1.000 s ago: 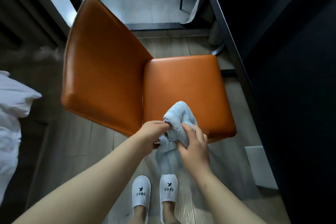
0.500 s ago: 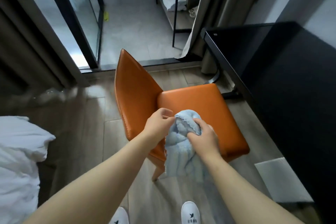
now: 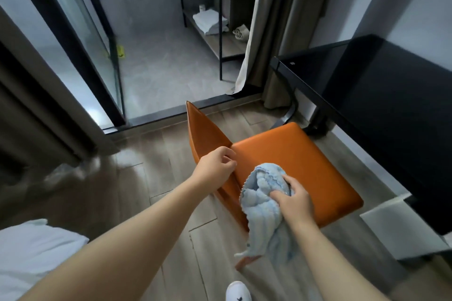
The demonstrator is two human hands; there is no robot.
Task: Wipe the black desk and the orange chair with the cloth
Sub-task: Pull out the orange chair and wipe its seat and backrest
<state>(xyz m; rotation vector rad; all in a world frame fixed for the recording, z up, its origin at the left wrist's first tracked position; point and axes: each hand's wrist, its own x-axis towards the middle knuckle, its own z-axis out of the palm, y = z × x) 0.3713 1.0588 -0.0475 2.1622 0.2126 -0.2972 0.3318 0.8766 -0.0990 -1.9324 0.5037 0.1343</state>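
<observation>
Observation, standing beside the orange chair [image 3: 288, 166]. One chair, one cloth [image 3: 263, 205], one black bench [image 3: 381, 105], two hands in play.

Right hand [image 3: 294, 199]: fingers closed around a bunched upper part of the cloth, holding it over the near left part of the chair seat. Whether the bunch presses on the seat or hangs just above it cannot be told. The rest of the cloth hangs loose off the seat's near edge, toward the floor [image 3: 156, 178].

Left hand [image 3: 216, 166]: loosely curled, thumb and fingertips close together, at the near edge of the chair back where it meets the seat. It holds nothing that I can see; contact with the chair is unclear.

Cloth: pale blue, ribbed pile, scalloped edge. Judged light and limp; it folds and drapes freely, so it wants gathering into a pad in the palm, else the trailing tail drags.

Chair: smooth, slightly glossy covering, probably slick under the cloth, so wiping should meet little resistance. Judged light enough to shift under a push; steadying it by the back seems sensible.

Bench: stands just right of the chair, dark glossy top, nothing seen on it. The cloth is well apart from it.

Also noted relative to the chair: one white slipper [image 3: 238, 292] on the near side, white bedding [image 3: 31, 252] to the near left.
</observation>
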